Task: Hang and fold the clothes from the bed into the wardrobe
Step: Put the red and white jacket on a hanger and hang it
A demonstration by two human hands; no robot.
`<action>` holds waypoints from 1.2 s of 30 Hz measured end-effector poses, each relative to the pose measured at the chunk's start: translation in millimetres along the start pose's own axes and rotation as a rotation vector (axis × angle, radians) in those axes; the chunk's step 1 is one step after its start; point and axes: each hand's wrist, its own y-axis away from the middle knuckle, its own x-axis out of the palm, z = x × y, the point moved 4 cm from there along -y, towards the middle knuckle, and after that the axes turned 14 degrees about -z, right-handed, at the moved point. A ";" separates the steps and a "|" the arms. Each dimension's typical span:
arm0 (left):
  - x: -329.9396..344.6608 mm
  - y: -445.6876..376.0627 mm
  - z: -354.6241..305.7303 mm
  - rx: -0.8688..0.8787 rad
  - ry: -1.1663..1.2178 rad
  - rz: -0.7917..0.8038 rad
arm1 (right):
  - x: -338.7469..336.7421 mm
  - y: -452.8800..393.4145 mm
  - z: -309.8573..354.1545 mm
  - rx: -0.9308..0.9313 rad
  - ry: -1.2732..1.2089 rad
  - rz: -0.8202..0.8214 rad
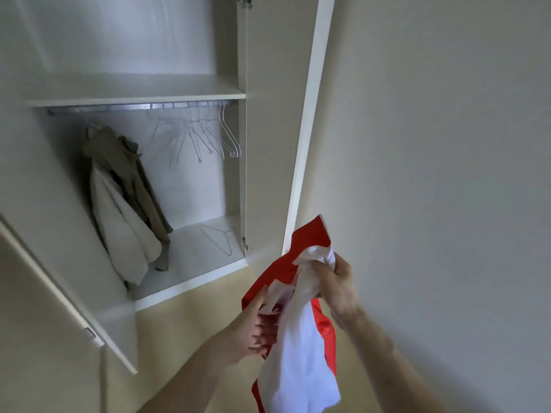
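Gripping the red-and-white garment [301,347], the right hand [338,281] bunches its top; the left hand [253,332] pinches its side.

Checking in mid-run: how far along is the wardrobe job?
Done: two beige garments hang on the rail. In hand: left hand and right hand hold a red-and-white garment, unhung. Left: hang it on an empty hanger. The bed is out of view.

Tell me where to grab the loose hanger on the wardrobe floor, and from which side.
Take the hanger by its hook, which points toward the open front at the right. It lies flat on the wardrobe floor, so come down from above and in front, pinching the thin wire. Both hands hold the red and white garment now, left hand lower, right hand at its top; one should probably let go first.
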 end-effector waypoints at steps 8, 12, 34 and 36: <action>85.4 -3.1 -36.4 0.155 0.362 -0.121 | -56.4 -2.9 -16.0 0.003 0.043 0.031; 76.7 19.9 -73.5 0.512 0.331 -0.452 | -126.4 -16.1 -36.5 0.113 0.050 -0.076; 5.7 101.4 -201.2 1.073 -0.194 -0.926 | 46.5 -21.0 -39.2 0.349 -0.050 0.089; -18.9 92.2 -211.6 1.079 -0.225 -0.927 | 72.1 -26.2 -32.2 0.268 -0.040 0.136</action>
